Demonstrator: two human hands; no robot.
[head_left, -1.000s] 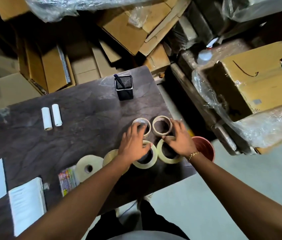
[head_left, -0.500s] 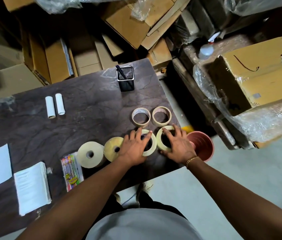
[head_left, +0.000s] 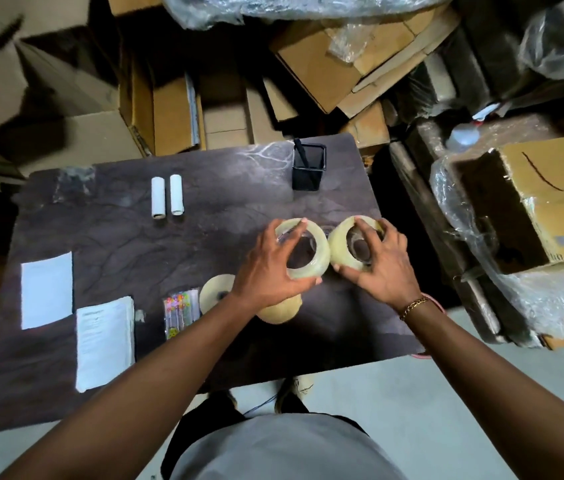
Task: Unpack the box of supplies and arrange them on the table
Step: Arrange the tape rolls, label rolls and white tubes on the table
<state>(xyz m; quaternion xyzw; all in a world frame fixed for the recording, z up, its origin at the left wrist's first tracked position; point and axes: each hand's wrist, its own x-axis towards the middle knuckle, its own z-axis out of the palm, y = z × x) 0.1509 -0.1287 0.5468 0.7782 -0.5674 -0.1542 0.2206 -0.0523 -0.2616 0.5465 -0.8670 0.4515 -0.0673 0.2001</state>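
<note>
Supplies spread across a dark tabletop (head_left: 204,237) as a person standing at its near edge unpacks. Closest in, a stack of papers (head_left: 105,341) and a white sheet (head_left: 46,289) lie at seven o'clock. A pack of coloured pens (head_left: 178,313), a thick tape roll (head_left: 214,289) and another thick roll (head_left: 278,311) sit toward six. At about three o'clock, the left hand (head_left: 270,271) curls round one pale tape ring (head_left: 320,258) and the right hand (head_left: 384,268) round a second ring (head_left: 337,247). Both rings are tilted, side by side and apparently lifted clear. Farther off, two white tubes (head_left: 158,197) lie at eleven and a black pen holder (head_left: 308,168) stands at one. Much appears laid out, but the two rings are not yet placed. It is not possible to see whether the open cardboard box (head_left: 557,216), off the tabletop at two o'clock, holds more.
</note>
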